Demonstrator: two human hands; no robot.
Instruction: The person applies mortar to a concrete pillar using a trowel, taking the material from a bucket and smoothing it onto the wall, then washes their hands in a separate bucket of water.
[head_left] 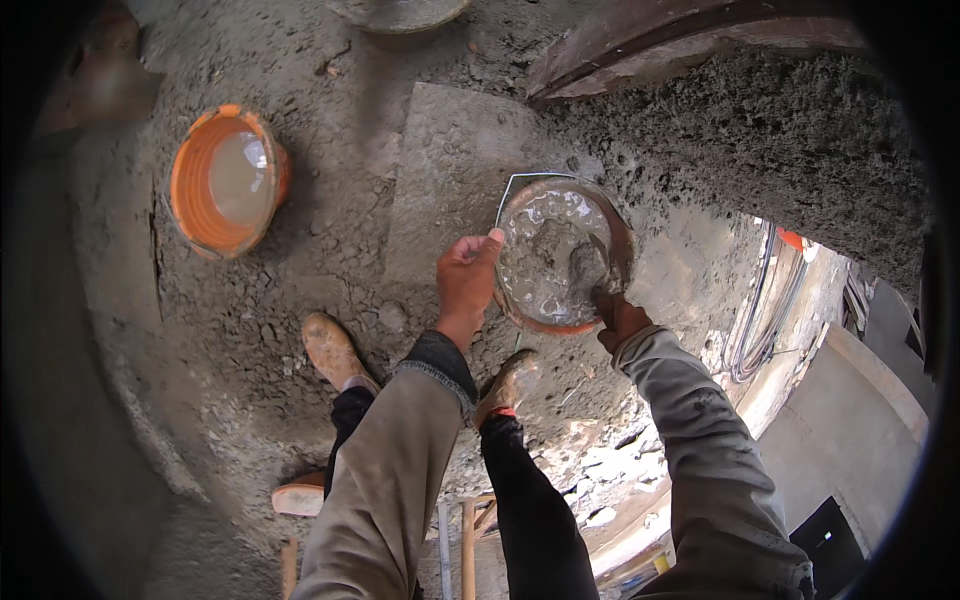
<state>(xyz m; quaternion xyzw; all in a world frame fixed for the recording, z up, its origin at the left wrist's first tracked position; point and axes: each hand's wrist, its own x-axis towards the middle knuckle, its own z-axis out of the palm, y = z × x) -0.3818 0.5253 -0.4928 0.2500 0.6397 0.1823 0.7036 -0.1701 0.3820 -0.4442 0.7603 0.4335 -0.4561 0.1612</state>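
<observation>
In front of me stands an orange-brown bucket (628, 240) with wet grey mortar (540, 262) and watery slurry in it. My left hand (468, 280) is closed at the bucket's left rim, its thumb against the lower end of the thin wire handle (512, 184); the rest of its grip is hidden. On the other side, my right hand (624, 322) is wrapped round the handle of a trowel. The mortar-smeared trowel blade (587, 268) dips into the mix near the right wall of the bucket.
An orange tub (188, 195) of cloudy water stands at the left. Rough wet mortar covers the surface (740, 130) at upper right. A round pan (400, 14) lies at the top edge. Muddy shoes (335, 348), cables (765, 300), rubble (615, 470) and wooden handles (468, 550) are nearer me.
</observation>
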